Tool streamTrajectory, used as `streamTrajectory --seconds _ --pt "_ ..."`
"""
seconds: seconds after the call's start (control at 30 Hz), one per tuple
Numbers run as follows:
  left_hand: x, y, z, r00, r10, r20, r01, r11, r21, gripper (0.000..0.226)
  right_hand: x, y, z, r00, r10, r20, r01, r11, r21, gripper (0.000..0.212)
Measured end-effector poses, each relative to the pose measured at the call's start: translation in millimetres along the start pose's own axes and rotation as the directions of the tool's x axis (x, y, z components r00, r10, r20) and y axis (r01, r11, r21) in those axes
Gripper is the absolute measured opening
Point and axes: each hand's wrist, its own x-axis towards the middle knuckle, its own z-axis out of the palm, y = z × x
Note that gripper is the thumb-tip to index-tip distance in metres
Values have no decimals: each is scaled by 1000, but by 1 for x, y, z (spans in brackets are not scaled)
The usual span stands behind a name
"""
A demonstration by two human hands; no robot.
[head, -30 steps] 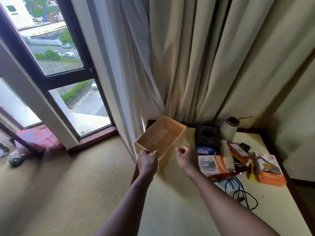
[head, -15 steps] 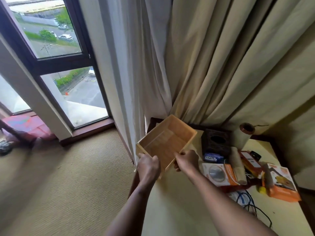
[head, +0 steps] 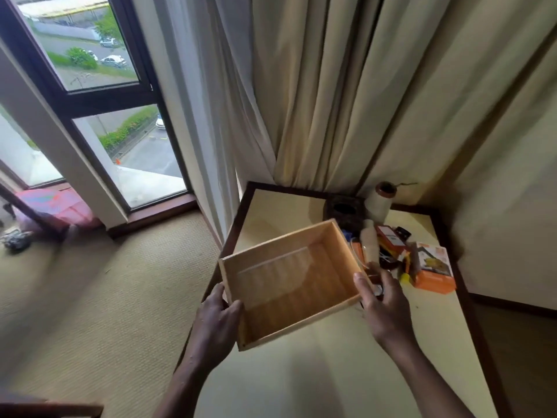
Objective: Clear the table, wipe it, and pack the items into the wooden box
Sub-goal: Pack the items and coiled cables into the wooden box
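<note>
The empty wooden box (head: 289, 282) hangs above the cream table (head: 316, 372), tilted with its open top toward me. My left hand (head: 218, 321) grips its near left corner, thumb over the rim. My right hand (head: 382, 300) holds the right wall, thumb on the rim. Behind the box's right side lies a pile of items: an orange carton (head: 432, 268), a red-orange pack (head: 390, 236), a pale roll (head: 370, 244) and small bits partly hidden by the box and my hand.
A dark tissue holder (head: 343, 211) and a white vase (head: 379, 200) stand at the table's back, against the curtains (head: 331, 101). Left of the table is carpet (head: 105, 297) and a tall window (head: 99, 101). A wall closes the right side.
Both hands have taken hold of the box and lifted it off the back left of the table toward me. The back left corner now shows bare tabletop.
</note>
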Motion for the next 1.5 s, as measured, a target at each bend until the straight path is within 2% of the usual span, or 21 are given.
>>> streamTrajectory --seconds 0.07,0.17,0.37,0.53,0.67,0.73,0.83,0.93,1.03,1.1,1.2,1.33,1.5 --pt "-27 2 11 998 17 61 -20 999 44 12 -22 22 -31 998 4 66 -1 999 -40 30" --pt "-57 3 35 991 40 131 -57 990 128 9 -53 60 -67 995 33 89 -24 994 -104 26" --pt "-96 -14 101 986 -59 159 27 980 197 34 -99 132 -109 977 166 137 -142 976 -166 15" --pt "-101 -30 151 990 -95 101 47 916 398 39 -103 177 -112 956 261 133 -220 939 -264 23" --pt "-96 -32 164 991 -121 61 77 873 482 39 -102 185 -109 962 254 101 -207 918 -338 33" --pt "-93 -23 162 989 -136 61 72 795 602 46 -96 179 -112 959 261 113 -205 908 -365 40" --pt "-74 3 161 997 -44 69 -18 702 712 62 -66 166 -121 971 236 46 -203 905 -375 55" --pt "-28 27 173 977 139 164 -214 699 683 60 -8 155 -121 988 145 -46 -152 923 -354 59" --pt "41 38 196 934 232 273 -355 696 624 66 63 148 -106 984 126 -124 -165 909 -382 62" --pt "81 43 214 903 235 359 -424 619 661 79 103 146 -94 975 155 -158 -207 894 -398 66" --pt "127 44 237 867 158 473 -492 425 760 97 149 146 -81 955 212 -208 -282 866 -413 75" --pt "168 44 258 823 168 542 -567 226 792 99 190 159 -74 930 312 -196 -368 821 -437 87" --pt "194 25 269 802 175 572 -593 112 797 91 211 185 -68 928 324 -186 -373 809 -453 95"
